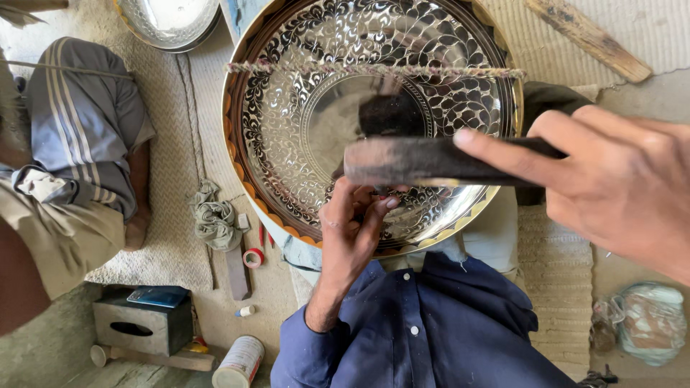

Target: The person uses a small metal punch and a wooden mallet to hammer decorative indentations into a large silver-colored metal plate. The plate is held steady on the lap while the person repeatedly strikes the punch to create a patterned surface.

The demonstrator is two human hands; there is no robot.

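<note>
Tray, round, shiny and thickly engraved, leans against the person's lap and fills the middle of the view. Right hand is wrapped around a dark hammer, its head blurred above the tray's lower half. Left hand rests on the tray's near rim, fingers pinched narrowly together on something too small to tell. Beside the tray on the floor lie a crumpled rag and a red tape roll.
</note>
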